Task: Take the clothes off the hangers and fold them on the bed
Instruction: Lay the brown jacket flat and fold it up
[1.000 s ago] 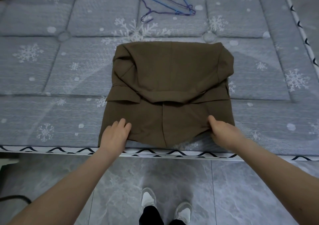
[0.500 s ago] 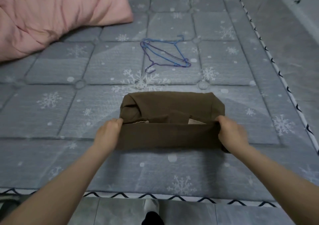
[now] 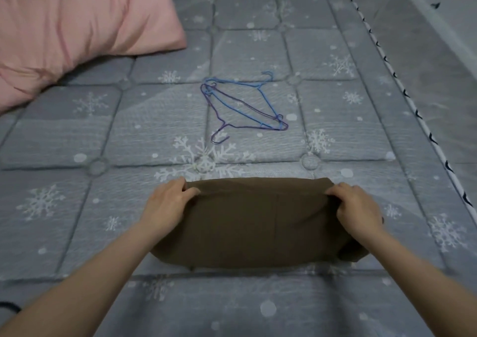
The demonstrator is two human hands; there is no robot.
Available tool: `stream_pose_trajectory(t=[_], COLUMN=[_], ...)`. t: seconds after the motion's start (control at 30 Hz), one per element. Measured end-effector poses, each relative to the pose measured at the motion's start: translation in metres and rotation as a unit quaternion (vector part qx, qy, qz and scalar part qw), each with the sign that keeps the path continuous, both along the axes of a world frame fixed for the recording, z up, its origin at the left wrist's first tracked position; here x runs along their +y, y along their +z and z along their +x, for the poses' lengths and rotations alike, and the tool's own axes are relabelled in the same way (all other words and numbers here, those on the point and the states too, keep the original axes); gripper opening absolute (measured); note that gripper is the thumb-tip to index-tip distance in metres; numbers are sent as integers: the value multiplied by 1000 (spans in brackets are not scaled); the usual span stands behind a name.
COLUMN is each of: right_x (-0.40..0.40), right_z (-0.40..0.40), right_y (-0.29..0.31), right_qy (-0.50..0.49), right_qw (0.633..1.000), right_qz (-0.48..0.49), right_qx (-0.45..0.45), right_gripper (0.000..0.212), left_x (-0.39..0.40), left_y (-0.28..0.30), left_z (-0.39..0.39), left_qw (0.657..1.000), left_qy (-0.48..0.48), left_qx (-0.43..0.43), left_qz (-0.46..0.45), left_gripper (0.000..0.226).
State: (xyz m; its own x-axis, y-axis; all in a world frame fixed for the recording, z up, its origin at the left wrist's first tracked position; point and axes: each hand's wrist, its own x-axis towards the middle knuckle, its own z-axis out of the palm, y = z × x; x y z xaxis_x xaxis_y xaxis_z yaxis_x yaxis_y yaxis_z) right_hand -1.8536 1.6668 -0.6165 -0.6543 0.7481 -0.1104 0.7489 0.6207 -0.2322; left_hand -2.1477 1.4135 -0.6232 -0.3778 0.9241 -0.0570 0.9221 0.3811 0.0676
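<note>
Both hands pinch the folded brown garment [image 3: 247, 223] near the bed's [image 3: 77, 207] front edge: left hand [image 3: 167, 202] and right hand [image 3: 357, 207] at its far corners; hangers [image 3: 242, 107] lie mid-bed.

Both bare forearms reach forward from the bottom corners of the view and come closer together toward the hands. The left hand [image 3: 169, 201] lies palm down, its fingers curled at the tips and its thumb pointing inward, in a pinching grip on the far left corner of the brown garment [image 3: 255, 223]. The right hand [image 3: 357, 206] mirrors it, knuckles up, fingers bent, pinching the far right corner. The 2 hands are level and well apart.
</note>
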Motion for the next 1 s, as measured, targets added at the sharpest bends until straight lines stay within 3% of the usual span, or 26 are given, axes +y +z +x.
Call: stream_pose_trajectory(t=[0.17, 0.33, 0.4, 0.47, 0.57, 0.7, 0.8, 0.87, 1.0], right_x=[18, 33, 42, 52, 61, 62, 59, 55, 49], right_z=[-20, -30, -31, -30, -32, -49, -59, -64, -77], right_y=[-4, -14, -29, -52, -77, -71, -68, -70, -74], right_qy=[62, 79, 62, 50, 47, 59, 124, 158, 213], right_qw=[980, 952, 967, 995, 992, 986, 974, 970, 957], right_qz=[12, 71, 87, 50, -35, -55, -72, -104, -164], right_qx=[187, 286, 232, 74, -114, -149, -174, -154, -112], right_gripper=[36, 31, 34, 40, 39, 26, 15, 18, 26], left_x=[16, 28, 31, 36, 57, 87, 92, 94, 102], left_y=[-5, -14, -37, -66, -82, -75, -74, -80, -90], left_z=[-12, -14, -19, -23, -24, -12, 8, 18, 17], left_qw=[990, 957, 966, 985, 971, 977, 979, 974, 963], left_qy=[-39, 39, 100, 138, 185, 142, 79, 76, 98], left_qx=[-27, -49, -52, -77, -114, -125, -164, -193, -237], left_qz=[132, 284, 233, 75, -97, -94, -91, -92, -83], left_gripper=[39, 29, 34, 42, 38, 26, 38, 46, 27])
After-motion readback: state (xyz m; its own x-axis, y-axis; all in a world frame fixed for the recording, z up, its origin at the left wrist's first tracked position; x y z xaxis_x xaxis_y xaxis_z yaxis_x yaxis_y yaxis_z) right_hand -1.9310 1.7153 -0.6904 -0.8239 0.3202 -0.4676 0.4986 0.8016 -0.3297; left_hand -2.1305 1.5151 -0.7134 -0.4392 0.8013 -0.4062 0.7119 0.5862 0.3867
